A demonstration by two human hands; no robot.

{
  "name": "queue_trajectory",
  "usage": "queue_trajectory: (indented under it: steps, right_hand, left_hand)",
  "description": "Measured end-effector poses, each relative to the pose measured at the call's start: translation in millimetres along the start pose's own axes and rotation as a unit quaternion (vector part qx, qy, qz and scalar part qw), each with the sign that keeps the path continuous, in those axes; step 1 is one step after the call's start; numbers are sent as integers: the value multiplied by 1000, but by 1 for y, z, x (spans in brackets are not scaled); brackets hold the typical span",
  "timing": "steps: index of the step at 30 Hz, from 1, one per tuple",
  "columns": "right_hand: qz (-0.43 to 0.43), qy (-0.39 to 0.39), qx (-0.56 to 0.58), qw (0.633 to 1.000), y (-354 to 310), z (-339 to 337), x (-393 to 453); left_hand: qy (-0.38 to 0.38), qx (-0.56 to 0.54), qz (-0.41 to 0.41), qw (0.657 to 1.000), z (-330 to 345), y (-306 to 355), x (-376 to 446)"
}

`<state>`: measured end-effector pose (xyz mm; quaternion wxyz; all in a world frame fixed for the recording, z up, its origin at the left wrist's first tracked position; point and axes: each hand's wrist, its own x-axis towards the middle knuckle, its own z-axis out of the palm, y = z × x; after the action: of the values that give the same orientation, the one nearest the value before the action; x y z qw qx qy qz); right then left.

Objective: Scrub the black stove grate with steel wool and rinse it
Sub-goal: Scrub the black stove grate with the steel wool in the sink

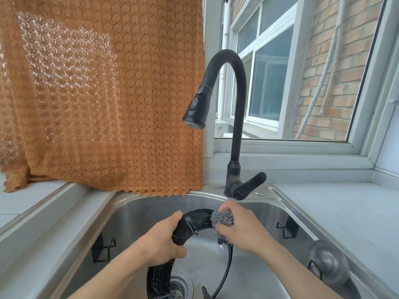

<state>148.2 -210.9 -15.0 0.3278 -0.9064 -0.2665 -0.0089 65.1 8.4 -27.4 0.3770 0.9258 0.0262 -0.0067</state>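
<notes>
The black stove grate [194, 223], a wet speckled ring, stands tilted inside the steel sink [138, 214] above the drain [179, 285]. My left hand [160, 240] grips the ring's left side, thumb over its top. My right hand [244, 227] holds a grey wad of steel wool [222, 221] and presses it against the ring's upper right part. The lower part of the ring runs down past the bottom edge of the view.
A black pull-down faucet [233, 117] arches behind the sink, its lever [248, 186] pointing right; no water runs. An orange knitted cloth [108, 104] hangs at the left. Black wire holders [287, 227] and a suction cup [328, 262] cling to the sink walls. Grey counter [345, 212] lies right.
</notes>
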Motion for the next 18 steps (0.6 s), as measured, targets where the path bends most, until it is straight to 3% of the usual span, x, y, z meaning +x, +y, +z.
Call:
queue_trajectory:
  steps: [6,13,18]
  right_hand:
    - [-151,-6,-38,988,-31,13,-13]
    - [-154,38,-20,987,-27,9,-6]
    - [-166,-26,-32,985,-27,7,-6]
  left_hand:
    - [5,7,-2,1000,-1,-4,2]
    - [13,21,26,999,7,2,5]
    - [20,33,16,999,4,-1,2]
